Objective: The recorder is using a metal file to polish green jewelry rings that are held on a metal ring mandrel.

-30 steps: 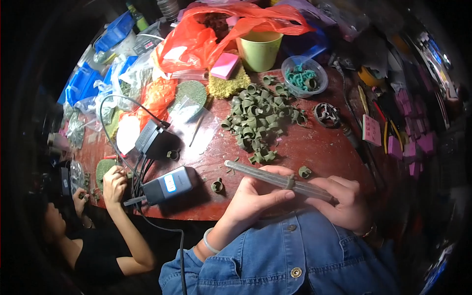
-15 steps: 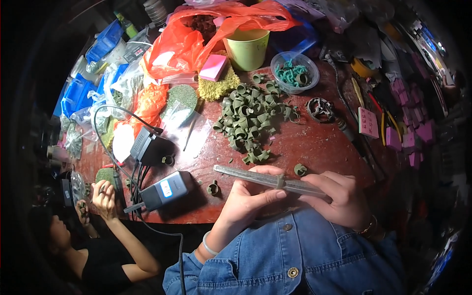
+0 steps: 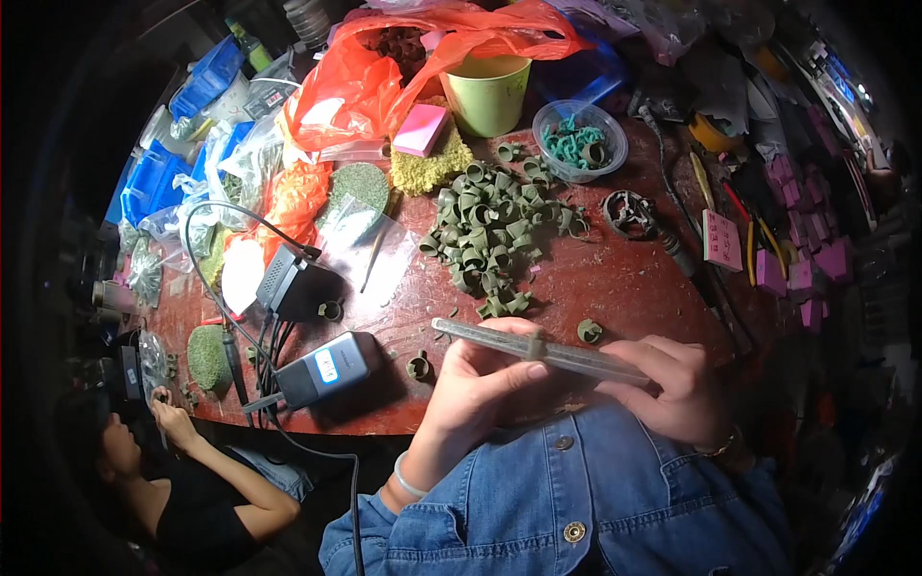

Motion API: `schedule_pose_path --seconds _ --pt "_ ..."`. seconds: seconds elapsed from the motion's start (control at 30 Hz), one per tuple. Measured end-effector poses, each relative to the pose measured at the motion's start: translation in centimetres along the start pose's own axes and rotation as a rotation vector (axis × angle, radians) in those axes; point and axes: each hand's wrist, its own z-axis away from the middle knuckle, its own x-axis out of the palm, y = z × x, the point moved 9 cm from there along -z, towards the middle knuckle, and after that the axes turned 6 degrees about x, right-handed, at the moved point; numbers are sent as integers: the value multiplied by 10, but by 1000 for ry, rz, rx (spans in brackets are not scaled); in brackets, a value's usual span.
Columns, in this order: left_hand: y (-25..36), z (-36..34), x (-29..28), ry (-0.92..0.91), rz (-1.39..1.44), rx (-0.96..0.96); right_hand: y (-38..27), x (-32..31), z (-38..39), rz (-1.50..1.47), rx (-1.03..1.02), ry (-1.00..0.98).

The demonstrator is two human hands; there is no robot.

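Observation:
A long, flat grey stick (image 3: 595, 363) lies slantwise in front of my denim jacket. My right hand (image 3: 672, 389) is closed round its right end. My left hand (image 3: 469, 392) is closed, its thumb and fingers pinching a small olive-green ring (image 3: 536, 347) that sits around the stick; part of the ring is hidden. The stick's left end sticks out free past my left fingers. Just beyond the stick, one loose green ring (image 3: 590, 331) rests on the red table, and another green ring (image 3: 419, 367) lies to the left.
A heap of green rings (image 3: 495, 226) covers mid-table. Behind it stand a yellow-green cup (image 3: 488, 96), a clear tub (image 3: 579, 144) and a red plastic bag (image 3: 346, 96). A grey-black device (image 3: 325, 370) with cables lies left. At lower left, a co-worker's hands (image 3: 173, 422) handle something small.
My left thumb and the green ring have shifted slightly left along the stick. The co-worker's raised hand has dropped away from the round green pad, toward their other hand.

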Motion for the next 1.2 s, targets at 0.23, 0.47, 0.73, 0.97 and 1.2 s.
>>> schedule_pose_path --seconds 0.23,0.47,0.73,0.97,1.2 --pt "11 2 -7 -9 -23 97 2 -3 0 -53 -1 -59" --pt "17 2 17 -62 -90 62 24 17 10 -409 193 -228" --pt "12 3 14 -65 -21 48 38 32 18 -674 474 -338" --pt "11 2 12 -60 3 68 43 36 20 -716 504 -353" --pt "4 5 5 -50 -46 14 44 36 22 -706 537 -326"
